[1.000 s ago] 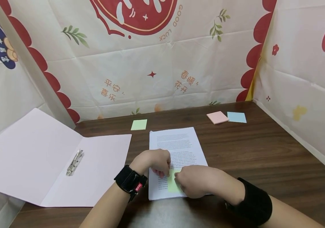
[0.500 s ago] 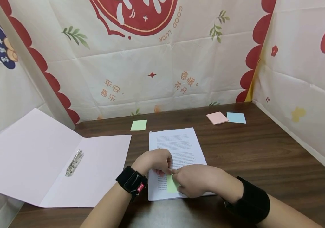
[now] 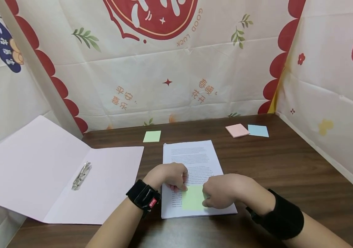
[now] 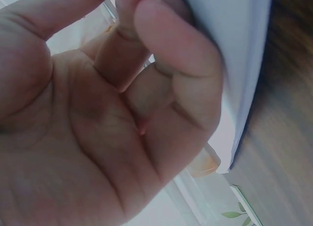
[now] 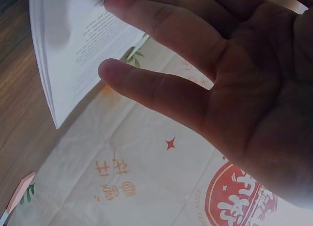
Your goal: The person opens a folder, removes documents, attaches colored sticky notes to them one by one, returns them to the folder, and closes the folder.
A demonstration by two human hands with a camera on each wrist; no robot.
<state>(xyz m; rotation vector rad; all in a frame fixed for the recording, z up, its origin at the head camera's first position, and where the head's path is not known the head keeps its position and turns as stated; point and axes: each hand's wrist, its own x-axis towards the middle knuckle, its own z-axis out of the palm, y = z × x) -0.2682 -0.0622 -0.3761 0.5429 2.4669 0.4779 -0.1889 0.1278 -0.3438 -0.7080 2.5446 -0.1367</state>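
Observation:
A light green sticky note (image 3: pixel 191 198) lies on the lower part of a stack of printed paper (image 3: pixel 188 148). My left hand (image 3: pixel 170 175) rests on the sheets from the left, a fingertip pressing the note's upper left corner. Its ring and little fingers (image 4: pixel 181 84) bend loosely beside the paper edge. At the note's right edge is my right hand (image 3: pixel 224 189), fingertips touching it and covering that edge. Two of that hand's fingers (image 5: pixel 156 89) reach out nearly straight over the page in the right wrist view.
A pale pink folder (image 3: pixel 114 175) with a metal clip (image 3: pixel 81 175) lies spread at left, its cover leaning on the cloth wall. Behind the paper are a green sticky pad (image 3: pixel 152 136), a pink pad (image 3: pixel 237 130) and a blue pad (image 3: pixel 258 130). Printed cloth (image 3: pixel 148 65) encloses the table.
My right hand first reached up to the note's top near my left fingertip, then slid right across it, uncovering most of it. My left hand has stayed at the corner.

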